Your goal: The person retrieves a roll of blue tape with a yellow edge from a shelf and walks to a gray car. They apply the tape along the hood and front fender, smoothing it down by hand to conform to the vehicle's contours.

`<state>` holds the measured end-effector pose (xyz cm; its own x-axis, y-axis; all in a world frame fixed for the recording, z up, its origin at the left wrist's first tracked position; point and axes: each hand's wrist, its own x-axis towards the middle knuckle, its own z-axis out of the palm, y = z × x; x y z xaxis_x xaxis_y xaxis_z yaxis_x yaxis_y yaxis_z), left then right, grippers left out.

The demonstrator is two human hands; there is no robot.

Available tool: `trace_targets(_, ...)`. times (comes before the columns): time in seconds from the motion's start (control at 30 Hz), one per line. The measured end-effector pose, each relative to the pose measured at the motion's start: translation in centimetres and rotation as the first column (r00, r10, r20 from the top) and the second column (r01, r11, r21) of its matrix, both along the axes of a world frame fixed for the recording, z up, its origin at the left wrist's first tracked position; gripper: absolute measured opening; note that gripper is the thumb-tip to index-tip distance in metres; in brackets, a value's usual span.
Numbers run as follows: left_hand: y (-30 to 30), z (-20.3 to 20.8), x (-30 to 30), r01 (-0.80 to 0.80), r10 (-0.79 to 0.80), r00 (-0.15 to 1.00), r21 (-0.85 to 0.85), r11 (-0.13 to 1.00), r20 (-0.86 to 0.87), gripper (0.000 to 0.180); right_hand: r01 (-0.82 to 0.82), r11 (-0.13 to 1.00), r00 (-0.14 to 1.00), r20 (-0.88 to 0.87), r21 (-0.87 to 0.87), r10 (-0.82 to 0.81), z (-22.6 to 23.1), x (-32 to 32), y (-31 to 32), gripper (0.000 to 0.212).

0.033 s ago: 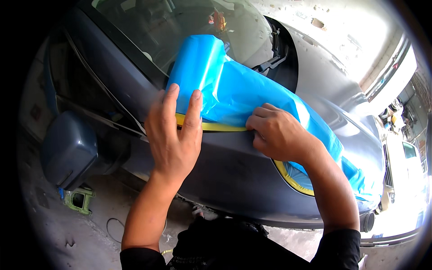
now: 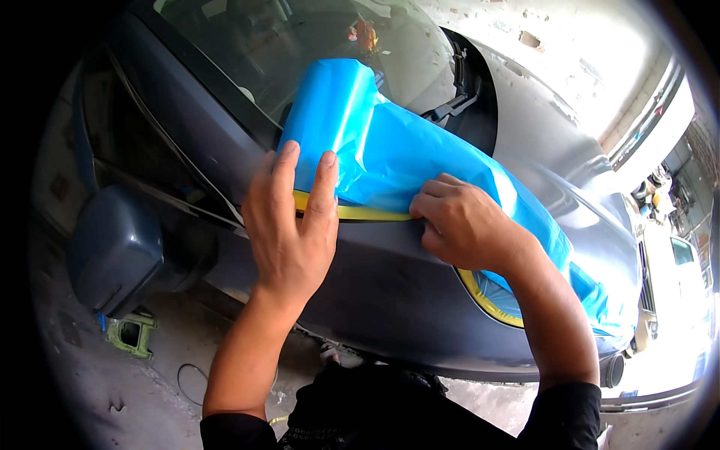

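Observation:
A sheet of blue masking film (image 2: 427,150) lies over the edge of a grey car's hood, its rolled-up end (image 2: 322,112) resting near the windshield. Yellow masking tape (image 2: 379,214) runs along the film's near edge, above the fender. My left hand (image 2: 289,236) is at the roll's lower end, fingers stretched out and apart, the fingertips against the film and tape. At the tape's right part, my right hand (image 2: 469,221) has its fingers curled in and pinches the taped edge. Its thumb tip is partly hidden.
The side mirror (image 2: 116,247) juts out at left. A wiper (image 2: 454,109) lies at the windshield's base. Yellow tape (image 2: 484,300) also borders the film-covered headlight. A green stand (image 2: 133,335) is on the floor. Another car (image 2: 664,262) stands at far right.

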<state>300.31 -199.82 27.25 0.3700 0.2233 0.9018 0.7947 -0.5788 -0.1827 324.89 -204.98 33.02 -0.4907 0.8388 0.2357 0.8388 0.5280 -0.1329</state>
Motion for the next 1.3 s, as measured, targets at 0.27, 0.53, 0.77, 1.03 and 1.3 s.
trace_targets(0.27, 1.2, -0.2, 0.1, -0.005, 0.003, 1.0, 0.048, 0.999, 0.023, 0.062, -0.032, 0.999, 0.998, -0.058, -0.014, 0.031, 0.2, -0.7, 0.5, 0.017)
trace_targets(0.53, 2.2, 0.2, 0.0, 0.014, -0.013, 1.0, 0.023, 1.0, -0.011, 0.063, 0.062, 0.943, 0.988, -0.113, -0.328, -0.105, 2.5, 0.2, 2.5, 0.011)
trace_targets(0.77, 3.2, 1.0, -0.1, 0.089, -0.089, 0.996, 0.006, 0.996, 0.001, 0.062, -0.027, 0.901, 1.0, -0.019, -0.433, 0.021, 3.6, 0.4, 5.1, 0.011)
trace_targets(1.03, 4.4, 1.9, -0.2, 0.156, -0.156, 0.984, -0.01, 0.988, -0.08, 0.079, -0.052, 0.837, 0.995, 0.04, -0.545, 0.088, 3.6, 0.7, 6.9, 0.017)
trace_targets(1.3, 2.2, 1.2, -1.5, 0.114, -0.129, 0.986, -0.138, 0.984, -0.107, 0.076, -0.057, 0.804, 0.98, 0.119, -0.593, 0.158, 4.5, -0.1, 7.7, 0.021)
